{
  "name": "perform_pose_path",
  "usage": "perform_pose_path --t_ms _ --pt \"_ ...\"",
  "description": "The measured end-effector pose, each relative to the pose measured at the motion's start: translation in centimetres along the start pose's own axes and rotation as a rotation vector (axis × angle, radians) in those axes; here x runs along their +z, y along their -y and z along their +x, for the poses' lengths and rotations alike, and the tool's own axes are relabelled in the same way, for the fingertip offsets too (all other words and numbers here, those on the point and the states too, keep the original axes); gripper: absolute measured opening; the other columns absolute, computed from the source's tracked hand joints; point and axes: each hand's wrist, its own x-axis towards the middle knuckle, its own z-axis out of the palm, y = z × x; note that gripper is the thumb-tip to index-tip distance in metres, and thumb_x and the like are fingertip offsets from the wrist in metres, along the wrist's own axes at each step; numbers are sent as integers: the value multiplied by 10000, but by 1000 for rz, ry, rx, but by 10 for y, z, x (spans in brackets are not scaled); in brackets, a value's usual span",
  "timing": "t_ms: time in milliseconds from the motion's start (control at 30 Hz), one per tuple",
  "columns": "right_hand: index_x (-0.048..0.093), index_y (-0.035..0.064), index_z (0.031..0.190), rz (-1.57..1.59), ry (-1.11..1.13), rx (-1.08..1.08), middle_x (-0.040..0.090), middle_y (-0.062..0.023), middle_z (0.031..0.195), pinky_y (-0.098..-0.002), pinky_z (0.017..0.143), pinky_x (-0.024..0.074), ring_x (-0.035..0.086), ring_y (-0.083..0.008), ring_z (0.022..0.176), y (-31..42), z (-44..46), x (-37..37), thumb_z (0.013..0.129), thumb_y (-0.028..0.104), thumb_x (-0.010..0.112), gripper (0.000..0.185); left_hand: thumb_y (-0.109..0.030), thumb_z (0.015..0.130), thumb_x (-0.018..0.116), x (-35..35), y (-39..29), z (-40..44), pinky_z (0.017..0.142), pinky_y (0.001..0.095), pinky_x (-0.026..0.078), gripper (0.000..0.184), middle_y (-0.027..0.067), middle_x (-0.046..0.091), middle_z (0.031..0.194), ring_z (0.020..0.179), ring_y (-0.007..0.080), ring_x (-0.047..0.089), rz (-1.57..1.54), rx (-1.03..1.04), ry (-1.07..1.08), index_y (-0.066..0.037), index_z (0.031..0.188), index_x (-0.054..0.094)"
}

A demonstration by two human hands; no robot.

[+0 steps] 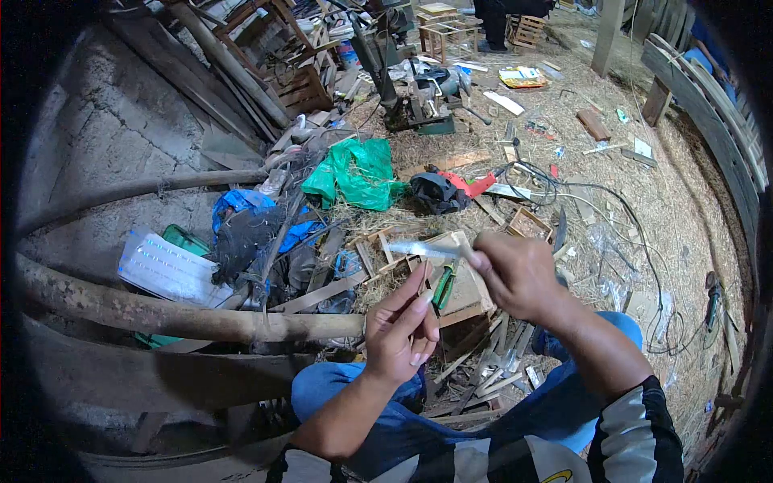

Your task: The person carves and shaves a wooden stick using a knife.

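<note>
My right hand [519, 278] is closed around the handle of a knife. Its bright blade [424, 250] points left, just above my left fingertips. Between thumb and fingers of my left hand [398, 334] a thin sliver of wood [425, 272] is pinched, standing roughly upright. Blade and sliver look very close; whether they touch I cannot tell. Below the hands, a green-handled tool [443, 288] lies on a wooden box [465, 302], its kind unclear.
A bamboo pole [201, 324] runs in from the left. Behind the box lie a green plastic bag [354, 173] and a red and black power tool [451, 189]. Cables [628, 205] cross the shavings-covered floor on the right. Wood scraps [491, 378] lie between my legs.
</note>
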Motion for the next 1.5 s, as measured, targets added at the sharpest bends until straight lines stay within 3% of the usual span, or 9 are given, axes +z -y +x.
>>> perform_pose_path --t_ms 133,300,467,633,733,900,1100,1267,1500 --pt "556 92 864 16 95 -74 545 -104 664 -437 494 424 589 -337 582 14 -6 4 952 292 576 220 -38 1007 457 3 0 0 365 222 372 441 109 619 678 358 61 364 45 -15 -17 -81 1446 466" --pt "543 113 879 -5 58 -56 599 -107 658 -467 467 446 621 -342 580 6 -3 6 940 335 582 233 -45 996 494 1 5 -1 363 221 364 435 111 636 682 363 65 368 101 -5 -27 -94 1427 498" --pt "537 105 883 -122 7 137 598 -115 687 -484 492 444 624 -343 603 -8 8 -8 981 330 535 246 -37 988 498 4 3 -3 369 214 372 438 119 654 698 363 61 367 109 36 70 -103 1421 508" --pt "551 106 871 17 49 -70 583 -95 669 -442 478 442 620 -323 592 8 -3 0 930 346 606 253 -47 995 518 -3 5 0 389 189 362 431 112 641 709 400 46 394 16 47 -8 -84 1423 497" --pt "561 82 820 61 60 -91 524 -110 634 -432 484 415 573 -335 561 17 -4 4 935 303 610 254 -52 994 522 0 3 1 389 191 368 422 120 644 713 396 51 398 39 51 -23 -82 1415 506" --pt "573 123 889 -6 118 -85 586 -85 659 -443 465 451 625 -320 586 13 -5 3 926 342 603 224 -54 993 526 0 7 -2 387 192 368 406 126 650 718 393 53 397 11 70 -21 -114 1394 539" --pt "567 129 884 -59 91 -3 612 -89 700 -458 466 450 628 -331 599 5 2 2 931 319 584 197 -34 1000 476 -8 8 3 378 223 396 411 142 675 739 360 67 387 -62 58 -8 -80 1406 517" --pt "556 82 807 -94 -4 186 536 -141 634 -449 509 419 583 -360 581 -13 10 -5 985 323 552 299 -26 993 483 -2 3 -2 375 221 392 408 147 687 766 360 65 388 25 111 61 -81 1395 531" --pt "562 114 893 11 116 -77 601 -97 655 -455 478 456 632 -332 589 14 -5 6 942 368 576 259 -38 991 507 -2 6 2 381 204 369 400 147 672 752 375 59 390 27 80 -32 -90 1386 543"
